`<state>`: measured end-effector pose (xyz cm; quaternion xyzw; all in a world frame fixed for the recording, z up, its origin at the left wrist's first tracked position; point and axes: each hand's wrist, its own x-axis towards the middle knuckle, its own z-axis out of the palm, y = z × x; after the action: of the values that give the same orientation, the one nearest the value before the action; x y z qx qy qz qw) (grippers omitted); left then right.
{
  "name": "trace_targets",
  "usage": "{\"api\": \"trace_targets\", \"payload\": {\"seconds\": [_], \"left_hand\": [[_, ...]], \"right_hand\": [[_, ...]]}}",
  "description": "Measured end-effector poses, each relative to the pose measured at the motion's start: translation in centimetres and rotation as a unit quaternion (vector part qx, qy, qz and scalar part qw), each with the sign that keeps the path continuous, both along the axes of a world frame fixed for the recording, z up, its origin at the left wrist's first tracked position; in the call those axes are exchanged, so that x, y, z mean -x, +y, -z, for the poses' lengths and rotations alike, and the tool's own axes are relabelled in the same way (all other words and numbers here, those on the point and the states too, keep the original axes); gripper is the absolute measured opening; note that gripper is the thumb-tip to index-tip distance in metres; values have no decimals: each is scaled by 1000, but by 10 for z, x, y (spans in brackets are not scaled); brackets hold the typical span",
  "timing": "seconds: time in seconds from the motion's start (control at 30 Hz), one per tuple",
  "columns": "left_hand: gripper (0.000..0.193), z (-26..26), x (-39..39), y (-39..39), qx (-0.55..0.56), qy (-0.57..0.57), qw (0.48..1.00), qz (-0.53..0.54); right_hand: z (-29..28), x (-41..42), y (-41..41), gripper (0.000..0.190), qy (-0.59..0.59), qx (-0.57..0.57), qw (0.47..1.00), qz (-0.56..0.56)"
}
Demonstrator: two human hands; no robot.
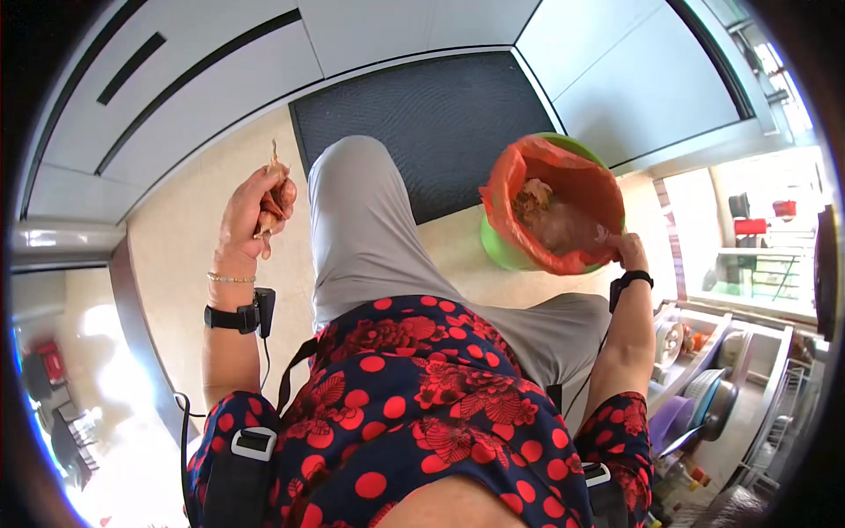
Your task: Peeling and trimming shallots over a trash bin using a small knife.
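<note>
At the left of the head view, my left hand is closed around several small reddish-brown shallots with dry skins and stalks. My right hand grips the near right rim of a green bucket lined with a red plastic bag. The bag's edge is folded over the rim, and the bucket looks tilted towards me. Food scraps and some pale, see-through material lie inside it. The fingertips of my right hand are partly hidden by the bag's edge.
A dark textured mat lies on the beige floor beyond my knee, along white cabinets. To the right, an open rack holds bowls, including a purple one. Dark cables hang beside my left arm.
</note>
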<state>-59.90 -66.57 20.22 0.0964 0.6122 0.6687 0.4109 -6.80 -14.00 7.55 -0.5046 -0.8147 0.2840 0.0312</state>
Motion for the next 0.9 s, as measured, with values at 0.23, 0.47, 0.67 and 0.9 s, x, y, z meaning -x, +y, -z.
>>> {"api": "trace_targets", "payload": {"seconds": [0.23,0.47,0.67,0.9], "left_hand": [[24,34,-29,-39,-59,-32,997,-44],[22,43,-28,-67,-88,-40,990,-98],[26,4,-30,-72,-137,-19,979,-150],[25,-86,-22,-63,-141,71,978,-139]], "right_hand": [[-76,142,-24,32,-161,-42,984,67],[-146,228,-35,24,-145,-169,972,-68],[-142,313,-38,31,-158,-99,972,-142],[-63,401,-64,21,-76,-143,943,-291]]}}
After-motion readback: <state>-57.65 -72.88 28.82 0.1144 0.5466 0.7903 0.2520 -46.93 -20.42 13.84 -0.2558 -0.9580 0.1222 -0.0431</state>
